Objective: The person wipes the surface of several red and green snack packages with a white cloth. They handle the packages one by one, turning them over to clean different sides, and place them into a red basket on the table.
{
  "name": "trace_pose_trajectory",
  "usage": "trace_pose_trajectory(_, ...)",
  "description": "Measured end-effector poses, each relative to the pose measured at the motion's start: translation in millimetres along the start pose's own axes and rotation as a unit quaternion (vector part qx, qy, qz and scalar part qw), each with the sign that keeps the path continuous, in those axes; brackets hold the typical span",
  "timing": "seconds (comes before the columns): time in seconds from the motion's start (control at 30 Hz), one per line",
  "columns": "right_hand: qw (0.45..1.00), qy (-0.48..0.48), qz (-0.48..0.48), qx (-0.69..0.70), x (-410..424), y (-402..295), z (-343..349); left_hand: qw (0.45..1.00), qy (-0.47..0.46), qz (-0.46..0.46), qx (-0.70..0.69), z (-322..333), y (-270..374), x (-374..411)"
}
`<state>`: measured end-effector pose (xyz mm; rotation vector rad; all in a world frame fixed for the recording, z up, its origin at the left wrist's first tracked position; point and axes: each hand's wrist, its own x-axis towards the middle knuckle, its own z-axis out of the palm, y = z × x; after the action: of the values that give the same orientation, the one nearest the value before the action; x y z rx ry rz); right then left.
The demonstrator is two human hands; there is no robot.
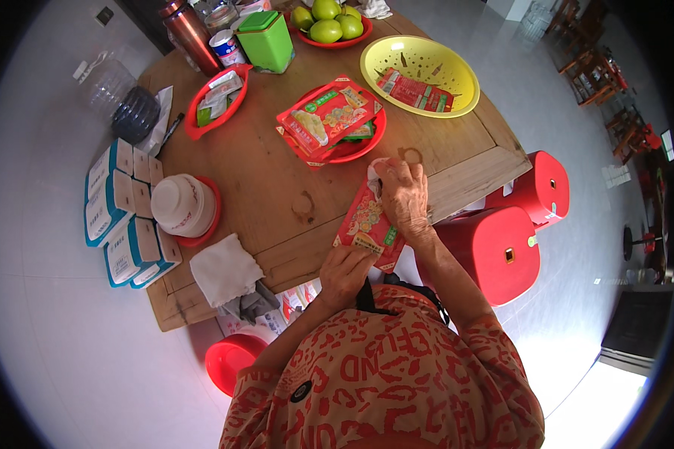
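My left hand (pixel 345 276) pinches the lower edge of a red printed food packet (pixel 364 216), which slants over the table's near edge. At the packet's upper end, my right hand (pixel 401 193) grips it with curled fingers; a whitish part shows beside them. Just beyond lie more red packets (pixel 331 118), stacked on a red plate (pixel 365 150), with a green packet partly hidden beneath. Farther right, a yellow perforated basin (pixel 463 67) holds red packets (pixel 413 92).
Green pears (pixel 326 31), a green canister (pixel 265 45) and a copper-coloured flask (pixel 194 42) stand at the back. A red basket (pixel 194 126) holds sachets. Stacked white bowls (pixel 185 205), tissue packs (pixel 118 196) and a white cloth (pixel 227 269) are left; red stools (pixel 505 255) stand right.
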<state>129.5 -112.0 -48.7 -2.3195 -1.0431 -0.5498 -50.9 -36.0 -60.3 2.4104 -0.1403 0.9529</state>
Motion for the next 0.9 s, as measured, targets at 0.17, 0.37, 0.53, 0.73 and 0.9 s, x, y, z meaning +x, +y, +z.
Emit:
trace_pose_trajectory(0.17,0.989,-0.058,-0.102,0.089,-23.6,-12.4,-8.6,1.000,0.009,0.000,-0.008,1.4,0.8,3.2)
trace_pose_trajectory(0.37,0.967,-0.089,-0.156,0.180,-40.2,-28.8,-29.1,1.000,-0.009,0.005,0.004,3.1,-6.1,-5.3)
trace_pose_trajectory(0.53,0.987,-0.052,-0.122,0.092,-21.4,-1.2,-5.2,1.000,0.023,-0.012,-0.004,4.2,-1.2,0.1)
trace_pose_trajectory(0.73,0.999,0.022,-0.032,0.035,-9.0,8.5,-8.2,0.999,0.027,-0.026,-0.003,5.5,-2.5,-3.5)
trace_pose_trajectory(0.9,0.998,0.008,-0.053,0.040,-35.4,9.8,-34.1,0.997,0.034,-0.071,-0.021,4.3,0.5,-2.3)
